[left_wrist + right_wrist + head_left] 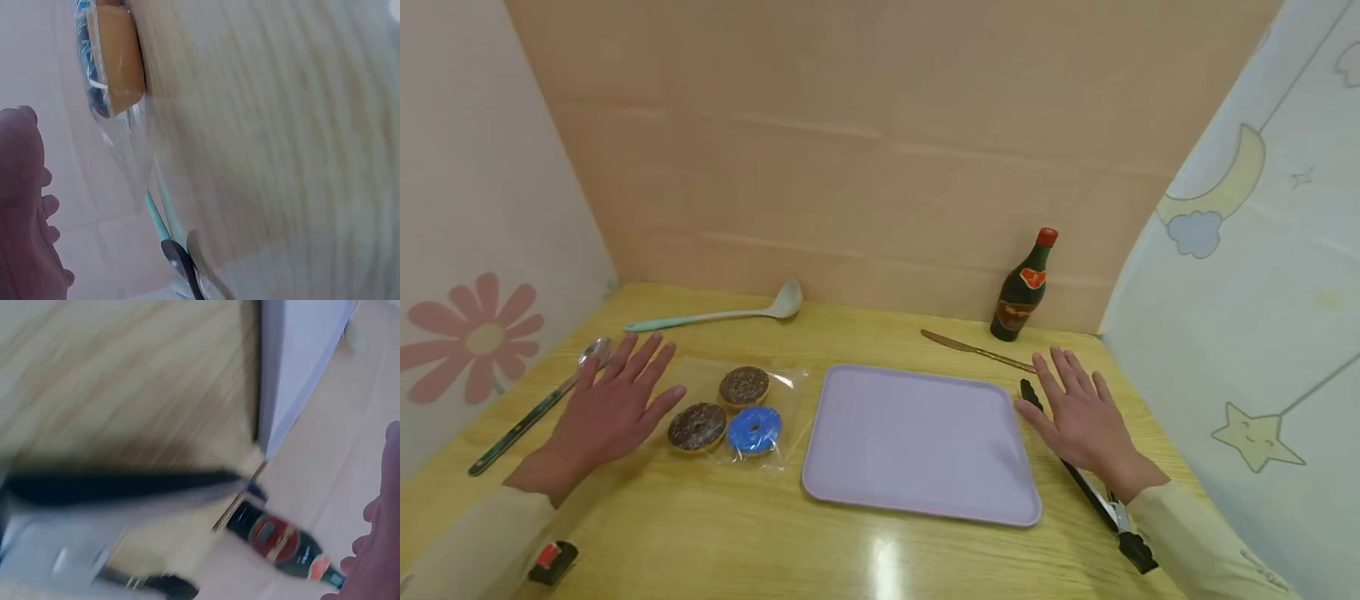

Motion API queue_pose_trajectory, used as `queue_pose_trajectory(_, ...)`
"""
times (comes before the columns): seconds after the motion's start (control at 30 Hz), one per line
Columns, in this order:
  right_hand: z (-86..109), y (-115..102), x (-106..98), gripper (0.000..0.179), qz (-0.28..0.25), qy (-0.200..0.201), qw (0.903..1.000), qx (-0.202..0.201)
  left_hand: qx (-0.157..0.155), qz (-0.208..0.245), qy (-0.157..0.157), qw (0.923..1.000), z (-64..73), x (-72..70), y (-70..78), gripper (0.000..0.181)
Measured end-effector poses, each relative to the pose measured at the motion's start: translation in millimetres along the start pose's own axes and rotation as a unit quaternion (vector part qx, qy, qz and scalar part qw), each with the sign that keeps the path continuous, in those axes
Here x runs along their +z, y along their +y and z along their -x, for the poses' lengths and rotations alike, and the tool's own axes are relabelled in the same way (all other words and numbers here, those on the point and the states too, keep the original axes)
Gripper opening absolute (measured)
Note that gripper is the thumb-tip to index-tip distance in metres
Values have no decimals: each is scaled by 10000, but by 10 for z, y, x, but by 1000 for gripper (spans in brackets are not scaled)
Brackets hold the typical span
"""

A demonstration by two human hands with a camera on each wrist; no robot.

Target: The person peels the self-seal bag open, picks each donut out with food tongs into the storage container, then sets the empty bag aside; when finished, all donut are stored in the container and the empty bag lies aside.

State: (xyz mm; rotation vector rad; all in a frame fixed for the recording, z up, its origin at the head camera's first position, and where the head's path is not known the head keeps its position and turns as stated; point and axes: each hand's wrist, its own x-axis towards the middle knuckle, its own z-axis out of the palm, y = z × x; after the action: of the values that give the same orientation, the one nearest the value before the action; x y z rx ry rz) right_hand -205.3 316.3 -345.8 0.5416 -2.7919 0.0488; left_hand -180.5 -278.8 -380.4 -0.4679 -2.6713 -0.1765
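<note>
My left hand [612,408] hovers over the table with fingers spread, holding nothing. Just right of it lies a clear plastic bag [793,385] with two chocolate-topped doughnuts [744,386] and one blue-topped doughnut [755,430]. To its left is a spoon [527,423] with a dark green handle. Fingers straight, my right hand [1086,417] is held above black-handled tongs [1090,492], partly covering them. Between the hands sits a lilac tray [917,442]. In the right wrist view the tongs [125,487] are blurred, apart from the hand [375,544].
A ladle [722,314] with a mint handle lies along the back left. At the back right stands a dark bottle [1024,287] with a red cap, and a gold-coloured knife [973,348] lies in front of it. Cloth-covered walls [865,167] enclose the wooden table [730,533].
</note>
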Motion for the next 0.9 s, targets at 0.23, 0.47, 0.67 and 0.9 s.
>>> queue_pose_trajectory(0.23, -212, -522, 117, 72, -115, 281, 9973, -665, 221, 1044, -196, 9941, -124, 46, 139, 59)
queue_pose_trajectory(0.47, -347, -1329, 167, 48, -1007, 699, 9764, -1779, 236, 1713, 94, 9849, -243, 119, 295, 33)
queue_pose_trajectory(0.67, -389, -1947, 210, 23, -1892, 344, 9480, -2536, 186, 1825, 381, 9823, -252, 205, 303, 18)
queue_pose_trajectory(0.9, -445, -2456, 304, 21, -3261, -522, 9185, -2173, 31, 2032, 268, 9788, -251, 201, 246, 13)
